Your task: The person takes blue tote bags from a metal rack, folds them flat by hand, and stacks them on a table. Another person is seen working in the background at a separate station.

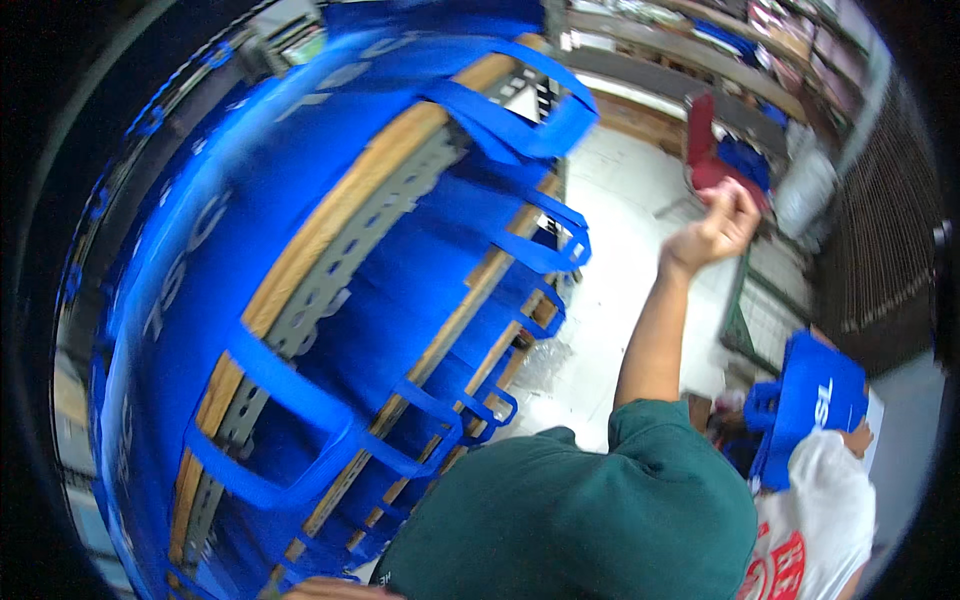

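My right arm, in a green sleeve, reaches up over the white floor. My right hand [712, 232] is raised in the air with its fingers curled together, and nothing shows in it. It is apart from the blue fabric bags. A strip of skin at the lower edge looks like part of my left hand [335, 590]; its fingers are hidden. Left of me, large blue bags [400, 255] with loop handles hang in layers over wood-edged metal shelves [345, 185]. One handle loop [275, 430] hangs near the lower left, and another handle [535, 110] sticks out at the top.
At the right a co-worker in a white shirt [825, 500] is beside a blue bag [805, 400]. Farther back stand a red chair [705, 145] and a clear plastic bundle [805, 190]. A green-framed mesh rack [765, 310] stands near the co-worker. Clear plastic [540, 370] lies on the floor.
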Motion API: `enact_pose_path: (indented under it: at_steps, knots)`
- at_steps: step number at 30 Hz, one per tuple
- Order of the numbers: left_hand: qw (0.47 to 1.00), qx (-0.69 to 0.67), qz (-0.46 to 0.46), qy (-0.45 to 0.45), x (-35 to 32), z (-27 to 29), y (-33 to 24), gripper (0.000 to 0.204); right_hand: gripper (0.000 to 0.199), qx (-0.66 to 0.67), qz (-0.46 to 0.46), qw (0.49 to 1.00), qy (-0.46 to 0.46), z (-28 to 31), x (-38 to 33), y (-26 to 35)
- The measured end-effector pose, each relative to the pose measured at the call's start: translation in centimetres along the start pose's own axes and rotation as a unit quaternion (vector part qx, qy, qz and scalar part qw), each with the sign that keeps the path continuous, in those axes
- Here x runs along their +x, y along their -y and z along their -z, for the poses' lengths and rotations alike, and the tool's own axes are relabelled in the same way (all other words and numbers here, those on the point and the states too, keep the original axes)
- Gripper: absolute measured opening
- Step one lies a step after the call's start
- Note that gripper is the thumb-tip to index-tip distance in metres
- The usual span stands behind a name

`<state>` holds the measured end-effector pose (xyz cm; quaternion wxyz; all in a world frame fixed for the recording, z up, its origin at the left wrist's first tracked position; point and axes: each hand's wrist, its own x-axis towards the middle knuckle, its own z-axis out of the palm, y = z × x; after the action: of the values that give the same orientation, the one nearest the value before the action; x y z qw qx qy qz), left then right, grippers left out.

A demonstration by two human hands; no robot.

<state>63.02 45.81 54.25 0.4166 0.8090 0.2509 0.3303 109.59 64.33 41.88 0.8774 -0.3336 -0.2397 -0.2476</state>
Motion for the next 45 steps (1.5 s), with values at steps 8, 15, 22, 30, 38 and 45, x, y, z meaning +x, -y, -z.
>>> enact_pose_path:
  at_steps: [8,15,22,30,38,45]
  knots:
    - [0.879,-0.253,0.400,0.058,-1.4,-1.9,12.6,0.091,0.024,-0.319,-0.352,0.870,-0.128,24.3,-10.3,-20.4]
    - [0.841,-0.254,0.473,0.069,4.1,-5.3,21.8,0.075,0.056,-0.374,-0.468,0.697,-0.394,43.8,-8.0,-22.7]
    - [0.862,-0.437,0.165,0.195,25.2,-19.4,22.4,0.080,0.077,-0.159,-0.419,0.734,-0.511,57.4,8.4,-21.8]
    - [0.789,-0.491,0.165,0.330,51.5,-37.9,28.1,0.087,0.070,-0.039,-0.307,0.699,-0.645,62.4,17.1,-25.8]
    - [0.630,-0.533,0.520,0.220,67.8,-54.7,46.0,0.069,0.027,-0.125,-0.205,0.690,-0.682,58.3,20.7,-25.5]
    - [0.643,-0.314,0.513,0.474,84.9,-71.4,42.9,0.066,0.032,-0.046,-0.005,0.703,-0.710,55.6,25.4,-27.4]
